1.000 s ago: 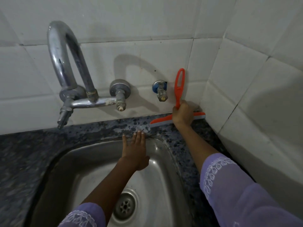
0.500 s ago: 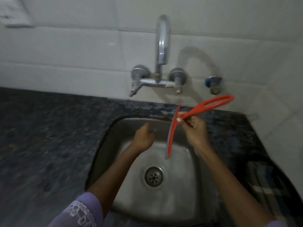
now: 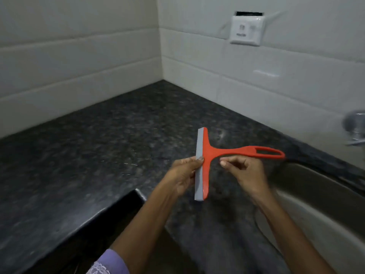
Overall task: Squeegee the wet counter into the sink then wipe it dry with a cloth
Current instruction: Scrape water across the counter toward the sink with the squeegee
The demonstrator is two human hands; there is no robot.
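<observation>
An orange squeegee (image 3: 217, 151) with a grey rubber blade is held in the air over the dark speckled counter (image 3: 98, 147), blade to the left and looped handle pointing right. My left hand (image 3: 183, 177) pinches the blade near its middle. My right hand (image 3: 245, 173) is curled just under the handle's neck, its fingers against the handle. The steel sink (image 3: 320, 198) lies at the right, below my right forearm. No cloth is in view.
White tiled walls meet in a corner behind the counter. A white wall socket (image 3: 246, 29) sits high on the right wall. Part of the chrome tap (image 3: 355, 129) shows at the right edge. A dark opening (image 3: 118, 218) cuts into the counter's front edge.
The view has swung left from the sink to the counter corner. The squeegee has moved from over the basin to over the counter, and my left hand has taken hold of its blade.
</observation>
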